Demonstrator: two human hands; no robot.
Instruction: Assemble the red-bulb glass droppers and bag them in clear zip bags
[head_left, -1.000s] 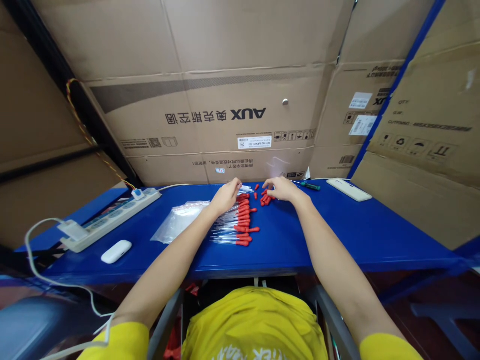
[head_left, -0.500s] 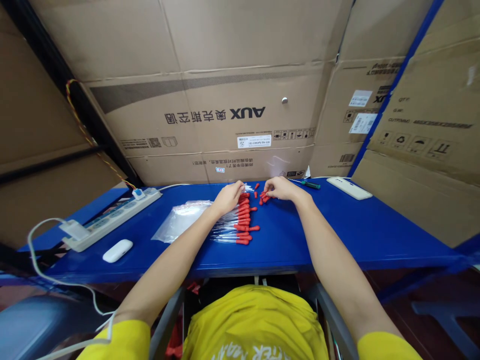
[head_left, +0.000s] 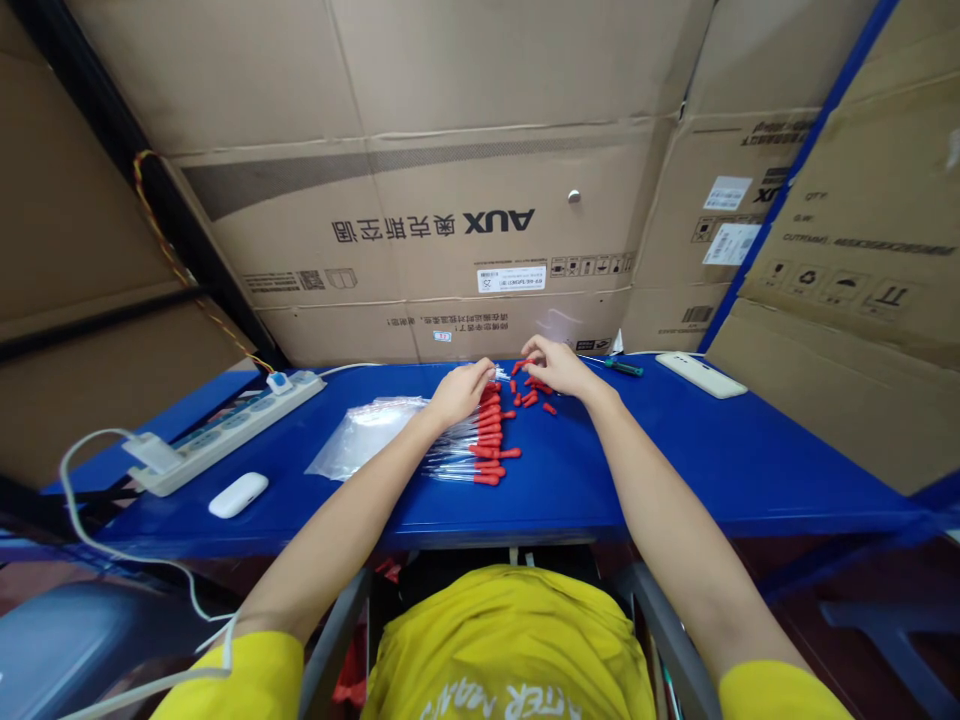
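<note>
Red-bulbed droppers (head_left: 489,437) with clear tubes lie in a stack on the blue table, bulbs pointing right. At the far end of this stack, my left hand (head_left: 459,392) is closed in a pinch beside some clear and white tube ends (head_left: 501,373); what its fingertips hold is too small to make out. My right hand (head_left: 559,368) pinches a red rubber bulb (head_left: 519,366) just right of those ends. Several loose red bulbs (head_left: 530,398) are scattered below its fingers, some partly hidden by them.
Clear plastic bags (head_left: 364,440) lie left of the droppers. A white power strip (head_left: 232,430) and a white earbud case (head_left: 238,495) are on the left. A green-handled screwdriver (head_left: 624,367) and a pale phone (head_left: 701,375) sit at the back right, before a cardboard wall (head_left: 450,90).
My right hand has lifted slightly away from the loose bulbs, now with a bulb at its fingertips. The bulbs beneath are more spread out. My left hand stays nearly in place.
</note>
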